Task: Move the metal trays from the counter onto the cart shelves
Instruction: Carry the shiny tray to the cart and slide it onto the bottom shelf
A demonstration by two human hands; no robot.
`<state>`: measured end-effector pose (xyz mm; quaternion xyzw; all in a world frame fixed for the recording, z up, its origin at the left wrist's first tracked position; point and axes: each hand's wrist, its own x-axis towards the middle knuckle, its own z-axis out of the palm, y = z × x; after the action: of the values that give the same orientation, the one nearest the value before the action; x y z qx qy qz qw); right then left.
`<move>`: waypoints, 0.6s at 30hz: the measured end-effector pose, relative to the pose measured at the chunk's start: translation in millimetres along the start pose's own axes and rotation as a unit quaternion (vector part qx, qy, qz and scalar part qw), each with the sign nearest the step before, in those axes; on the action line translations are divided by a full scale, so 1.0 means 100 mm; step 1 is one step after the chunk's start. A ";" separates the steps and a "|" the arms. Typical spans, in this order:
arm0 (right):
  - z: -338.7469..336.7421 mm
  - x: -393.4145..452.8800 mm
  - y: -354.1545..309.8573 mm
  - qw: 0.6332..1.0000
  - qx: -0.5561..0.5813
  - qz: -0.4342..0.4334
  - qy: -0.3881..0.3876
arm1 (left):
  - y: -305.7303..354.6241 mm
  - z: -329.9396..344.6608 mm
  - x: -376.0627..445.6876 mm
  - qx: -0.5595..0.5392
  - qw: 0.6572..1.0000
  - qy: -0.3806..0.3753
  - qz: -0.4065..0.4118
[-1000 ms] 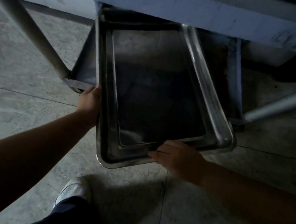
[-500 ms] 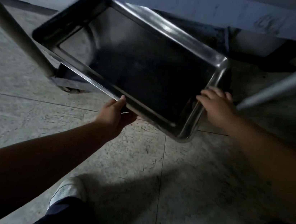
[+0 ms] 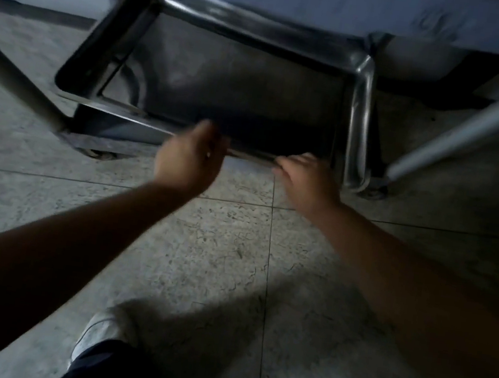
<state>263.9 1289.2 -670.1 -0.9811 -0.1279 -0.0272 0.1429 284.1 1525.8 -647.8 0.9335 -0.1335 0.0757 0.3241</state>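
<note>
A dark metal tray [image 3: 242,89] lies lengthwise across the cart's bottom shelf [image 3: 112,134], under the cart's upper level [image 3: 298,1]. My left hand [image 3: 189,157] grips the tray's near long rim at the middle, thumb over the edge. My right hand [image 3: 305,177] holds the same rim further right, fingers curled onto it. The frame is blurred, so finger detail is unclear.
Two slanted cart tubes run at the left [image 3: 12,78] and the right [image 3: 472,123]. A caster [image 3: 100,155] shows under the shelf's left corner. Speckled tiled floor fills the foreground, with my shoe [image 3: 105,331] at the bottom.
The tray has turned from end-on to lengthwise and settled lower onto the bottom shelf. Both hands shifted from its side and corner to its near long rim.
</note>
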 end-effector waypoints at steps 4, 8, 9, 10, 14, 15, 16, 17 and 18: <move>0.00 0.13 0.34 0.999 -0.031 0.023 -0.009 | -0.67 -0.19 0.34 0.208 0.967 -0.120 0.085; 0.06 0.23 0.51 0.993 0.018 0.109 -0.051 | -0.85 0.02 0.43 0.155 0.973 -0.125 0.120; 0.07 0.24 0.53 0.992 0.017 0.115 -0.049 | -0.85 0.05 0.47 0.150 0.975 -0.112 0.123; 0.08 0.26 0.53 0.991 0.012 0.122 -0.049 | -0.86 0.07 0.51 0.151 0.975 -0.101 0.129; 0.07 0.40 0.59 0.990 0.004 0.131 -0.049 | -0.94 0.15 0.60 0.151 0.979 -0.052 0.124; 0.06 0.42 0.62 0.990 0.008 0.130 -0.051 | -0.95 0.18 0.60 0.151 0.980 -0.041 0.121; 0.06 0.44 0.64 0.990 0.010 0.127 -0.054 | -0.95 0.22 0.59 0.154 0.980 -0.037 0.121; 0.07 0.44 0.67 0.991 0.008 0.123 -0.054 | -0.96 0.25 0.57 0.156 0.980 -0.034 0.121; 0.08 0.43 0.68 0.992 0.003 0.119 -0.048 | -0.97 0.26 0.57 0.158 0.980 -0.033 0.118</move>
<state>323.5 1239.3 -692.5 -0.9891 -0.0170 0.0372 0.1413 368.3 1571.0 -711.8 0.9527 -0.2394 0.1024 0.1564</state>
